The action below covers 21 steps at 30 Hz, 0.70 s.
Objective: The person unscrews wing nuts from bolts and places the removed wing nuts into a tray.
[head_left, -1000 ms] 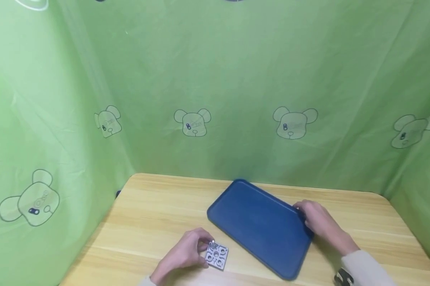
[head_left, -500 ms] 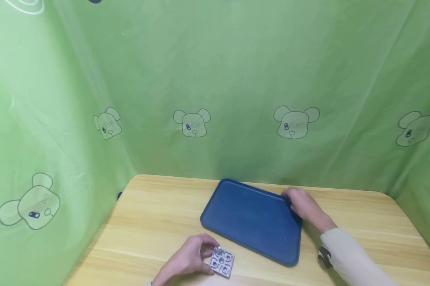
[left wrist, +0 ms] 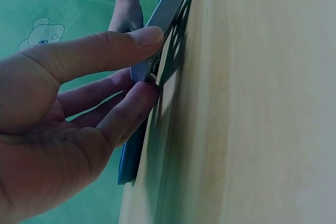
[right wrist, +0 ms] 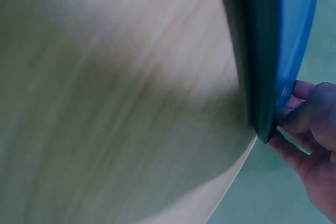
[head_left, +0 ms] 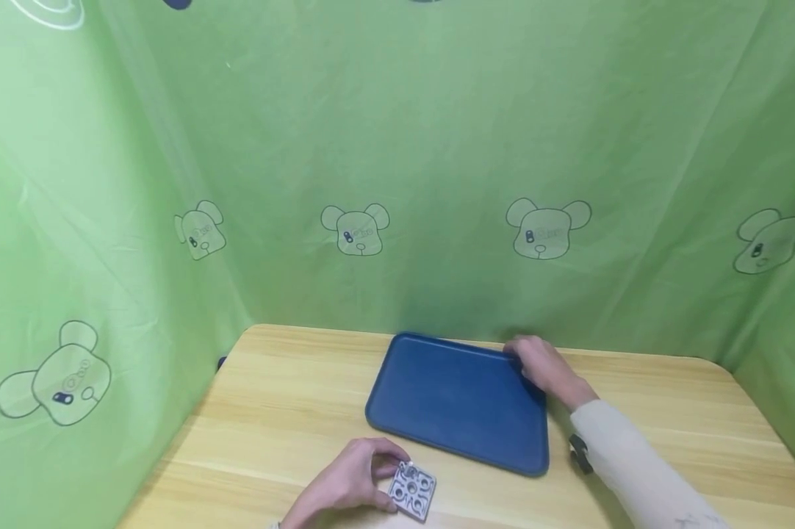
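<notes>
My left hand [head_left: 353, 476] pinches a small square grey metal plate [head_left: 413, 491] with round holes and curved grooves, by its left side. In the left wrist view the thumb lies across one side of the plate [left wrist: 167, 10] and the fingertips are on the other; the plate is tilted close over the table. My right hand [head_left: 543, 365] grips the far right corner of a blue rectangular tray [head_left: 460, 404] on the table. From the right wrist view, the thumb and fingers [right wrist: 300, 90] close round the tray's rim [right wrist: 265, 56] at that corner.
The light wood table [head_left: 285, 397] has rounded back corners. Green cloth [head_left: 437, 147] printed with bear heads hangs behind it and on both sides. A dark object [head_left: 580, 454] sits against the right sleeve [head_left: 635, 470].
My right hand has moved the tray left and toward the back, turning it so its long edges lie nearer parallel to the table's back edge. The left hand, with the plate, has shifted slightly right and nearer.
</notes>
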Available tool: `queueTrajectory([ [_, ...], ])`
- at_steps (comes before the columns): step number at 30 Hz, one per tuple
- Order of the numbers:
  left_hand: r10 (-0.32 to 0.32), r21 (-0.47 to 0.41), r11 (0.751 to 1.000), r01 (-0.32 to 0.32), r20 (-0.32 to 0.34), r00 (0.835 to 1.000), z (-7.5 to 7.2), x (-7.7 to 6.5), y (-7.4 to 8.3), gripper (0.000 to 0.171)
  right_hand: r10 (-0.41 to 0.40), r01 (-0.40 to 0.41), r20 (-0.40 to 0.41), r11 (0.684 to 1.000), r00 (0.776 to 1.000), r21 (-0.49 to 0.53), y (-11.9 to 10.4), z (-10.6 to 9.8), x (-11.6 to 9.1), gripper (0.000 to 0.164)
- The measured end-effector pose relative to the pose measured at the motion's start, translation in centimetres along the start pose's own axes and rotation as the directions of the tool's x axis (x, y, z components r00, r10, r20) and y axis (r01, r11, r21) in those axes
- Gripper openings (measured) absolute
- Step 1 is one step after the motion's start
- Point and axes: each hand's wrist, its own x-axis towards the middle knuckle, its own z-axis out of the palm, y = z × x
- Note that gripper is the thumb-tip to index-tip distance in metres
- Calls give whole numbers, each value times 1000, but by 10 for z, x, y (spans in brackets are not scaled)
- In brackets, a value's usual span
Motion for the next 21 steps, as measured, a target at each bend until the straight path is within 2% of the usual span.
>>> queueTrajectory([
  [4,32,-19,999,-32,13,999,-1,1,-2,64,-35,34,-25,999,999,-21,1,4,5,41],
  [10,79,-94,993,-74,42,996,0,2,-3,64,-58,56,-40,998,997,-42,0,10,12,40],
  [17,88,-247,967,-67,77,993,0,4,-3,65,-65,61,-58,996,996,-60,3,14,18,38],
  [21,90,-296,954,-55,106,990,0,5,-5,64,-70,65,-61,996,996,-66,5,14,19,37],
])
